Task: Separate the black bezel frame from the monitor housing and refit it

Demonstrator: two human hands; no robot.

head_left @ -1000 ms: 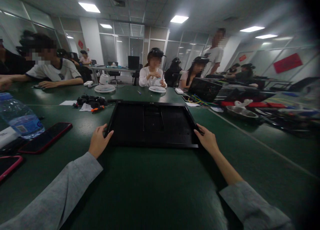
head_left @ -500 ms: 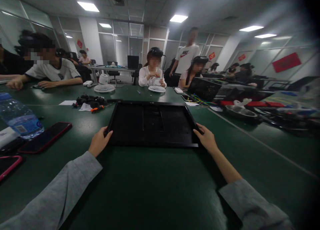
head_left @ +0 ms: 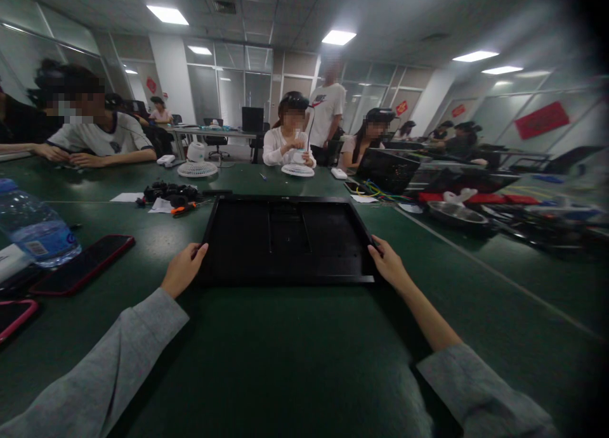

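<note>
A wide black rectangular frame (head_left: pixel 328 238) with a raised rim and a recessed middle part lies over the green table (head_left: pixel 285 355), in front of me. My left hand (head_left: pixel 184 268) grips its left edge, the thumb on the rim. On the opposite side my right hand (head_left: pixel 389 264) holds the right edge, also with the thumb on top. The fingers under the frame are hidden on both sides.
On the left are a water bottle (head_left: pixel 40 235) and a dark phone (head_left: pixel 85 265). Beyond the frame lie black parts with an orange tool (head_left: pixel 183 208) and a white fan (head_left: pixel 197 169). A metal bowl (head_left: pixel 459 216) stands right. Several people sit around.
The black frame and my left hand have shifted slightly left, and the frame's near edge sits a little lower in view. The standing person in the background has moved left.
</note>
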